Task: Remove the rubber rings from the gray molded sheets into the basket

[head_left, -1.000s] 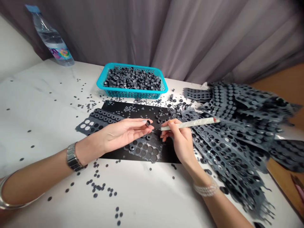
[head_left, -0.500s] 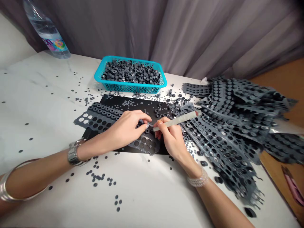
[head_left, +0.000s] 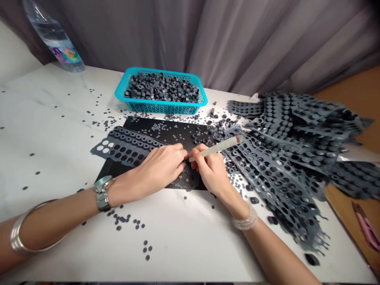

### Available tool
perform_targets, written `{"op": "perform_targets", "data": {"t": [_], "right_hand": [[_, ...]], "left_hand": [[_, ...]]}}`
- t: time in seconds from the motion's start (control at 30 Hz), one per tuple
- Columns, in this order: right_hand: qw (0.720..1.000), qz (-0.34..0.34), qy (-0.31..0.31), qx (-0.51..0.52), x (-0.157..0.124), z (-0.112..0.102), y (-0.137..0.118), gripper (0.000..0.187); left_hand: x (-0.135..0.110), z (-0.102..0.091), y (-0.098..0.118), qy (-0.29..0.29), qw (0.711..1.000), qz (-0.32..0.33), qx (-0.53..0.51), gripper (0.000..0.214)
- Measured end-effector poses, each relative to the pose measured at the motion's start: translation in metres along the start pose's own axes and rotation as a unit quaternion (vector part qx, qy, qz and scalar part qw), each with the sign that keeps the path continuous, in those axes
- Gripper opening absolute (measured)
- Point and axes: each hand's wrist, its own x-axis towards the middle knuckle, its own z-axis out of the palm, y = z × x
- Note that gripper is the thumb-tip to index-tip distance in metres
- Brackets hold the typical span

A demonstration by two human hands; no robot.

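My right hand [head_left: 210, 167] is closed round a pale pen-shaped tool [head_left: 219, 146], slanting up to the right with a reddish end. Its lower tip is hidden between my fingers. Against it, my left hand [head_left: 162, 166] has its fingers curled together over a dark grey moulded rubber sheet [head_left: 126, 152]. Whatever those fingertips pinch is hidden. Raised rings line the sheet's far side, and rows of round holes run nearer me. Beneath lies a black mat [head_left: 184, 134] strewn with small discs.
A blue basket [head_left: 163, 106] full of small dark rings stands behind the mat. Perforated rubber sheets [head_left: 276, 166] are heaped at right. Small discs [head_left: 121, 218] dot the white table [head_left: 97, 253]. A water bottle [head_left: 63, 49] stands far left; pink-handled pliers [head_left: 366, 227] lie at right.
My left fingers have curled in and closed more, moving right until they meet the right hand. The right hand keeps the tool and has shifted slightly left. The view has moved a little.
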Motion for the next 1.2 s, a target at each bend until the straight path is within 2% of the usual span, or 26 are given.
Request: {"op": "perform_targets", "data": {"t": [0.1,0.17,0.23,0.27,0.3,0.33,0.43,0.5,0.57,0.67,0.8,0.93,1.07,1.1,1.13,1.17,1.2], "right_hand": [[0.999,-0.016,0.003,-0.034,-0.001,0.002,0.0,0.032],[0.999,-0.015,0.008,-0.048,-0.001,0.004,0.001,0.031],[0.999,-0.003,0.012,-0.044,-0.001,0.005,0.002,0.03],[0.999,0.006,0.012,-0.033,-0.001,0.006,0.003,0.029],[1.0,0.015,0.011,-0.016,-0.001,0.006,0.003,0.029],[1.0,0.025,0.011,0.006,-0.001,0.006,0.004,0.029],[0.992,0.056,0.037,0.102,0.0,0.005,0.004,0.03],[0.98,0.072,0.075,0.169,0.001,0.002,0.004,0.031],[0.967,0.084,0.11,0.215,0.001,-0.002,0.005,0.031],[0.955,0.1,0.134,0.246,0.003,-0.006,0.007,0.029],[0.952,0.107,0.137,0.252,0.004,-0.008,0.011,0.029],[0.954,0.099,0.127,0.251,0.006,-0.005,0.013,0.03],[0.972,0.076,0.086,0.206,0.007,0.0,0.011,0.03],[0.978,0.069,0.074,0.184,0.007,0.002,0.011,0.03],[0.983,0.062,0.063,0.161,0.008,0.003,0.01,0.03],[0.987,0.056,0.051,0.139,0.008,0.004,0.01,0.031],[0.991,0.05,0.041,0.118,0.008,0.005,0.01,0.032]], "left_hand": [[-0.001,-0.001,0.004,0.002,1.0,0.0,-0.014,0.024],[-0.005,-0.005,0.007,0.028,0.997,-0.005,-0.069,0.024],[-0.01,-0.015,0.009,0.082,0.981,-0.052,-0.167,0.016],[-0.012,-0.02,0.008,0.111,0.961,-0.094,-0.234,0.012],[-0.013,-0.026,0.007,0.132,0.93,-0.142,-0.311,0.011],[-0.014,-0.031,0.004,0.139,0.887,-0.186,-0.398,0.011],[-0.012,-0.038,-0.004,0.093,0.712,-0.266,-0.643,0.007],[-0.009,-0.036,-0.007,0.045,0.611,-0.292,-0.735,0.005],[-0.007,-0.031,-0.007,0.018,0.546,-0.308,-0.779,0.009],[-0.007,-0.026,-0.002,0.007,0.498,-0.312,-0.809,0.01],[-0.008,-0.027,0.004,0.0,0.477,-0.321,-0.818,0.01],[-0.009,-0.031,0.007,0.015,0.475,-0.329,-0.816,0.012],[-0.007,-0.032,0.001,0.045,0.476,-0.315,-0.82,0.01],[-0.006,-0.031,-0.001,0.052,0.489,-0.307,-0.814,0.01],[-0.004,-0.029,-0.004,0.059,0.517,-0.296,-0.801,0.01],[-0.003,-0.028,-0.007,0.064,0.56,-0.283,-0.776,0.009],[0.0,-0.026,-0.009,0.067,0.619,-0.267,-0.736,0.008]]}}
